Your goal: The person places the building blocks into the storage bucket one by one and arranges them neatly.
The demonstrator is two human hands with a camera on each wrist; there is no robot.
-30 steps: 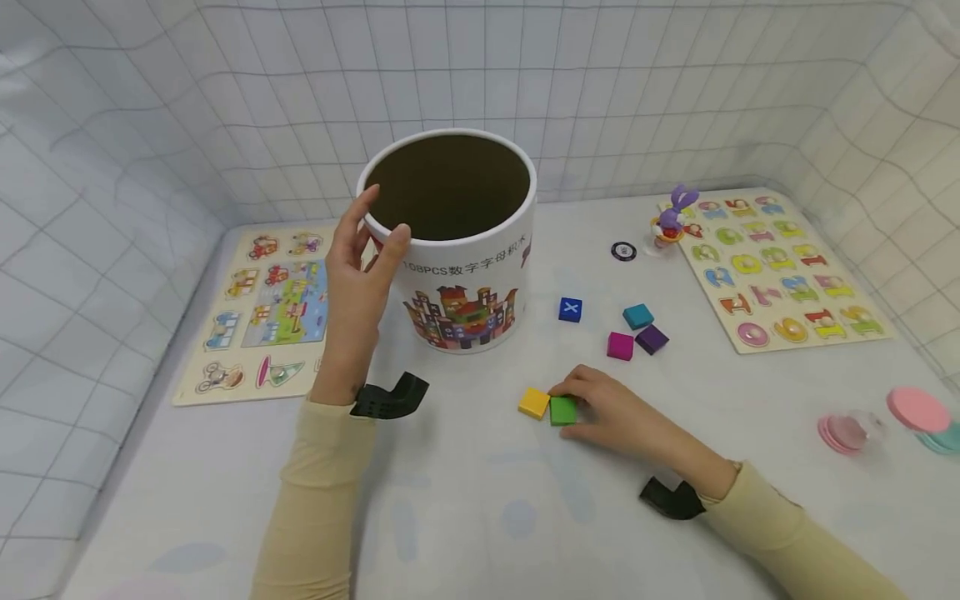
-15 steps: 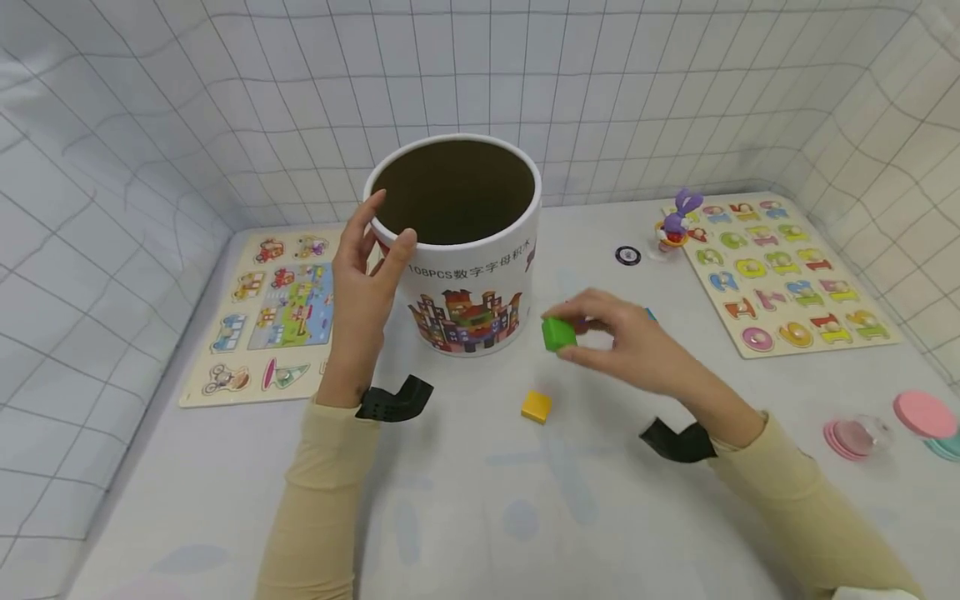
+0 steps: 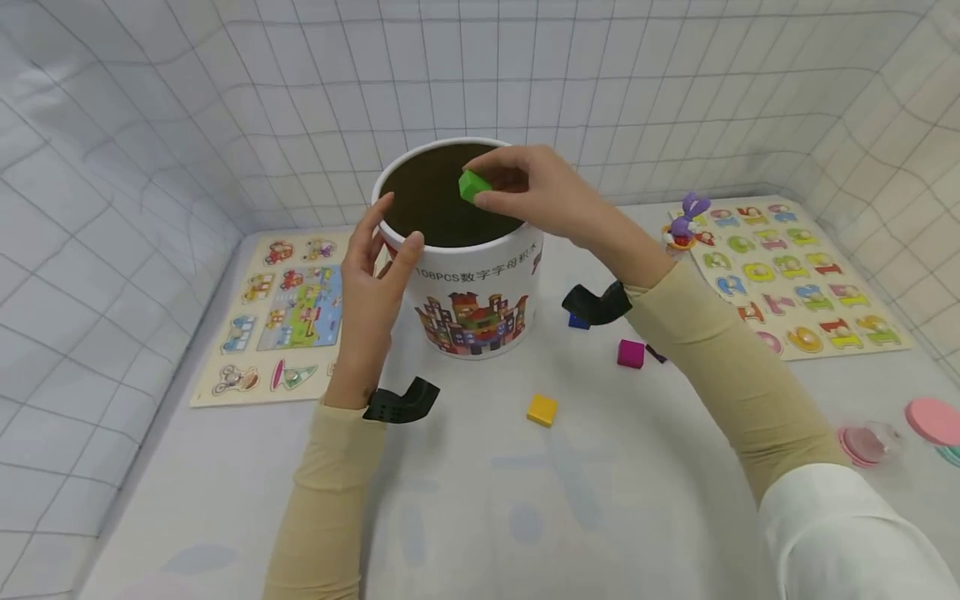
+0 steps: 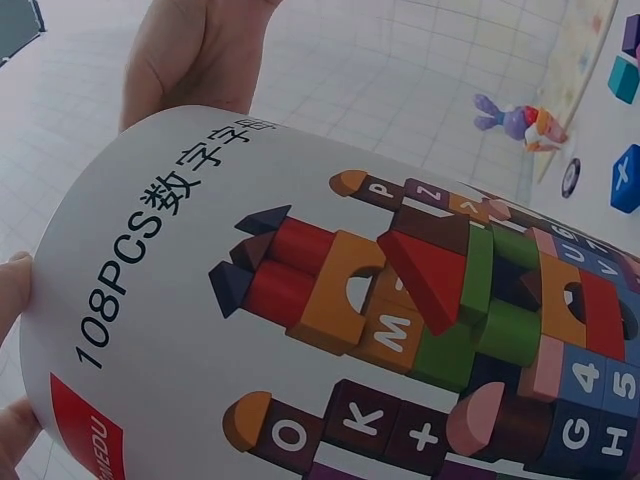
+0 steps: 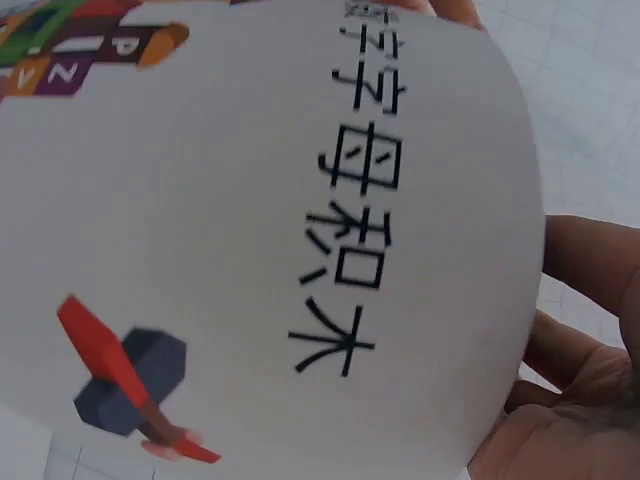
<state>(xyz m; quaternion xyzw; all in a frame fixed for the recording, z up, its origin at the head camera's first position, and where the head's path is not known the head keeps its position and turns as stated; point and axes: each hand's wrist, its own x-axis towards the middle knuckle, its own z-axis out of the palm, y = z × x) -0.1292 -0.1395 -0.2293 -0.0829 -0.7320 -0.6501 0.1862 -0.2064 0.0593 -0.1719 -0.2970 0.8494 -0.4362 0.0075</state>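
Note:
A large white printed bucket [image 3: 468,271] stands upright, its dark inside facing up. My left hand [image 3: 369,296] holds its left side, thumb and fingertips at the rim; in the left wrist view, fingertips [image 4: 12,290] show at the bucket's edge. Over the opening, my right hand [image 3: 551,196] pinches a green block [image 3: 472,185] between thumb and fingers. The right wrist view has the bucket wall [image 5: 220,200] in front of that hand and hides the block. A yellow block [image 3: 542,410] lies on the table in front of the bucket.
Beneath the right forearm are a magenta block [image 3: 631,353], a partly covered blue block [image 3: 578,321] and a dark purple one [image 3: 656,354]. Puzzle boards lie left [image 3: 206,390] and right [image 3: 813,346]. A purple rabbit figure [image 3: 684,225] stands near the right board; pink-lidded items [image 3: 933,421] lie far right.
My right hand has lifted the green block from beside the yellow one and carried it up and left over the bucket's opening. The left hand stays at the rim.

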